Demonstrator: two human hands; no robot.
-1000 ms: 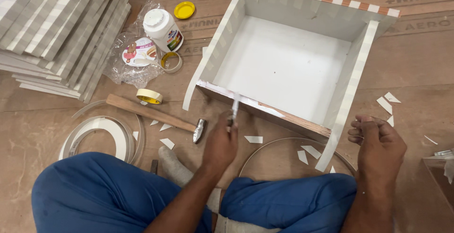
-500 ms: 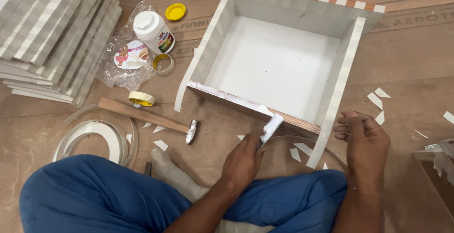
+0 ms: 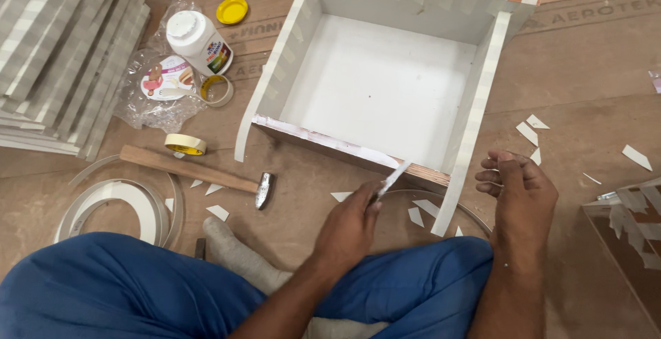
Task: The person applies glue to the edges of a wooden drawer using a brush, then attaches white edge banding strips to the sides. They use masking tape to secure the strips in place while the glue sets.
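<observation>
Head view: left hand (image 3: 351, 225) at lower centre grips a small white strip (image 3: 392, 178), its tip on the near glued edge of the open white box (image 3: 275, 84). Right hand (image 3: 520, 194), fingers curled shut on nothing visible, sits just beside the box's near right corner. Bare floor (image 3: 571, 91) right of box. Hammer (image 3: 200, 172) left. Box empty inside. Glue bottle (image 3: 200, 41) upper left, yellow cap (image 3: 232, 11) off.

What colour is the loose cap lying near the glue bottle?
Yellow: the cap shows in the head view.
</observation>
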